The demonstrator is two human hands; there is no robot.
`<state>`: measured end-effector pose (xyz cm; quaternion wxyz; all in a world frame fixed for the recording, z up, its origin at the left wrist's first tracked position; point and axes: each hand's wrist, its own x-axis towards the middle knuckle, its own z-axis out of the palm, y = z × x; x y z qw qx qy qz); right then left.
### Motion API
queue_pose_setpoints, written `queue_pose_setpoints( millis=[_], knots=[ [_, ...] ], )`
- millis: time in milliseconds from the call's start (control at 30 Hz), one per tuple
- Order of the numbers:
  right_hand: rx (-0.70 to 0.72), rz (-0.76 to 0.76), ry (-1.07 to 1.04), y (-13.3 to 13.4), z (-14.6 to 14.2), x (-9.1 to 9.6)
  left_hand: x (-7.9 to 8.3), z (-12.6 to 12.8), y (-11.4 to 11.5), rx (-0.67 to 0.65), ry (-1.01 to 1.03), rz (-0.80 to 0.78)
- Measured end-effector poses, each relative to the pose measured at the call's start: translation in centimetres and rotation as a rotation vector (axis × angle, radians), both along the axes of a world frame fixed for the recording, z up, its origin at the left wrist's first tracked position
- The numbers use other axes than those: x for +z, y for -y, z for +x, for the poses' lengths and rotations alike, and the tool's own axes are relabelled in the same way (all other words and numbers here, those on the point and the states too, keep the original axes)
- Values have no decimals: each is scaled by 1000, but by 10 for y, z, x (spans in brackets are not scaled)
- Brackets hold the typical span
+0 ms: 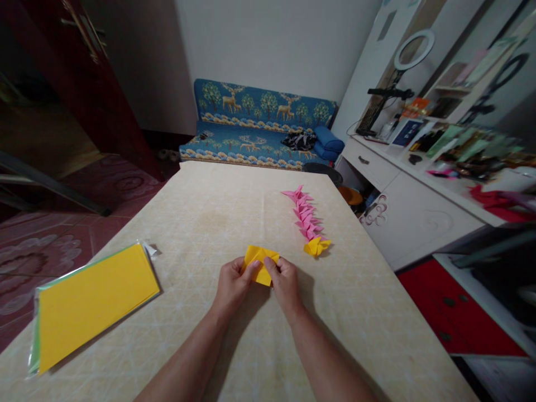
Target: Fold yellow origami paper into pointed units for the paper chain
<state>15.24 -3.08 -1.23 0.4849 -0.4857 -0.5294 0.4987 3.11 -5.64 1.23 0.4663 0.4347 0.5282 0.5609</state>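
Both hands meet over a small folded yellow paper piece (260,260) near the middle of the beige table (218,206). My left hand (233,283) pinches its left side with thumb and fingers closed. My right hand (285,281) pinches the right side the same way. The paper lies partly on the table, its lower edge hidden by my fingers. Just to the right, a chain of folded pink paper pieces (305,215) runs away from me, ending in a folded yellow piece (316,245) at its near end.
A clear packet of coloured paper sheets (94,301), yellow on top, lies at the table's left edge. A white dresser (414,206) crowded with items stands right of the table. A blue patterned sofa (259,125) is behind, a dark door (79,84) at left.
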Motion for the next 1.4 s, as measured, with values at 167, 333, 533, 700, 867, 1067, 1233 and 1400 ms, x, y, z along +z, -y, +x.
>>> queue_pose_setpoints(
  millis=[167, 333, 533, 700, 867, 1067, 1233, 1400],
  knots=[
    [88, 22, -30, 3, -2, 6, -7, -4, 1, 74, -31, -6],
    [61, 87, 32, 5, -1, 9, -7, -3, 1, 75, -22, -28],
    [25, 64, 93, 3, 2, 11, 2, 1, -1, 4, 38, -23],
    [76, 35, 52, 3, 1, 10, 2, 1, 0, -10, 30, -28],
    [126, 36, 32, 5, 0, 10, -5, -1, 0, 39, 22, -12],
    [102, 80, 77, 3, 1, 7, -7, -3, -1, 23, 61, -39],
    [79, 107, 131, 2, 1, 4, -4, -1, -1, -12, 44, -20],
    [94, 138, 159, 4, 0, 5, -4, -1, -1, 24, -15, 3]
  ],
)
